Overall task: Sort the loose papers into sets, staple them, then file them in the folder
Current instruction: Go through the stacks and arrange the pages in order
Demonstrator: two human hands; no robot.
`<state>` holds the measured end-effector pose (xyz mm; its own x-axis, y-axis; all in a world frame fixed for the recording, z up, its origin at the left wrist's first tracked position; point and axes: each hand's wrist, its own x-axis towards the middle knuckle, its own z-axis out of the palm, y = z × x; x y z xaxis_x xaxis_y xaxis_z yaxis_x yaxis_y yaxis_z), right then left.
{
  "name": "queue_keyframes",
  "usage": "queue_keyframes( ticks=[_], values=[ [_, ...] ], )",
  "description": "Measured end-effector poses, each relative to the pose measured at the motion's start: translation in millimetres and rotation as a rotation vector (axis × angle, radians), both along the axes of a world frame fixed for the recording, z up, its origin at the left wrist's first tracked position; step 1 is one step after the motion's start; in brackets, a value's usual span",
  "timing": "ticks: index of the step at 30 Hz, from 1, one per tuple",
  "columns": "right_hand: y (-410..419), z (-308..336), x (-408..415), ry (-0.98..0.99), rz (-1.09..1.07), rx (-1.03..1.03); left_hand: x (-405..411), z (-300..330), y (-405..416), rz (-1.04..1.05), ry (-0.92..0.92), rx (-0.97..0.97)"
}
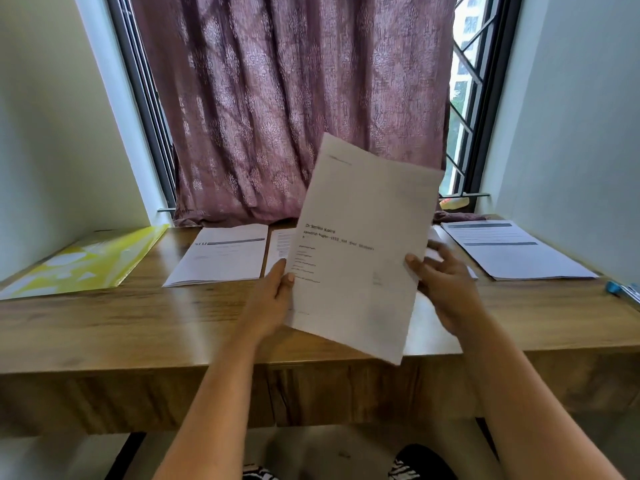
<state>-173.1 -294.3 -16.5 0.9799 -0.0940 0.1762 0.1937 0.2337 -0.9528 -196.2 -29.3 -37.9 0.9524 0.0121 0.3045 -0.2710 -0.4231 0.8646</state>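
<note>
Both hands: left point(273, 299) pinches raised sheet point(363, 247); right point(446, 289) spread open.

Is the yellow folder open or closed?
Closed. The yellow folder lies flat on the left of the desk, its cover down, with no papers showing inside.

Light: daylight is coming through the window point(464, 98), glaring on the worktop point(138, 317).
Blur: the hands are smearing; edges are bowing.
</note>
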Motion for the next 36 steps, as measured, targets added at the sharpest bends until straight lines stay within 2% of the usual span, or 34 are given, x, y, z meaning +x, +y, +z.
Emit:
queue_keyframes(
  ticks=[2,3,6,9,10,14,16,19,22,24,25,27,28,29,31,32,34,36],
  values=[
    [-9,16,7,-0.096,-0.177,0.026,-4,12,14,-0.032,0.012,0.12],
    [-13,22,10,-0.152,-0.271,-0.034,-5,17,20,-0.034,0.016,0.157],
    [-21,32,17,-0.244,-0.371,-0.377,0,23,25,0.001,-0.005,0.251],
    [-25,30,18,-0.137,-0.304,-0.811,8,20,24,0.082,-0.036,0.485],
    [-26,27,18,-0.082,-0.272,-0.89,11,19,25,0.107,-0.046,0.552],
    [-33,17,18,0.078,-0.175,-0.785,18,21,30,0.168,-0.098,0.781],
    [-40,17,21,0.159,-0.104,-0.806,20,28,30,0.153,-0.101,0.803],
    [-50,15,23,0.275,0.067,-0.661,26,33,34,0.121,-0.14,0.773],
    [-53,5,25,0.253,0.22,-0.472,28,38,34,0.07,-0.188,0.786],
    [-52,2,22,0.205,0.234,-0.389,27,41,30,0.091,-0.218,0.805],
    [-52,2,19,0.181,0.225,-0.348,29,41,28,0.151,-0.279,0.777],
    [-52,0,15,0.118,0.213,-0.259,34,34,28,0.397,-0.407,0.658],
    [-53,-1,14,0.084,0.208,-0.214,33,30,28,0.508,-0.407,0.521],
    [-53,-2,12,0.056,0.207,-0.174,30,24,26,0.544,-0.342,0.293],
    [-51,-6,10,0.01,0.187,-0.116,21,16,13,0.397,-0.114,-0.202],
    [-49,-9,10,-0.014,0.169,-0.098,18,12,7,0.268,-0.036,-0.35],
    [-43,-12,10,-0.076,0.103,-0.104,14,6,-5,0.179,-0.068,-0.363],
    [-37,-18,9,-0.126,0.028,-0.152,15,4,-11,0.242,-0.216,-0.33]
  ],
)
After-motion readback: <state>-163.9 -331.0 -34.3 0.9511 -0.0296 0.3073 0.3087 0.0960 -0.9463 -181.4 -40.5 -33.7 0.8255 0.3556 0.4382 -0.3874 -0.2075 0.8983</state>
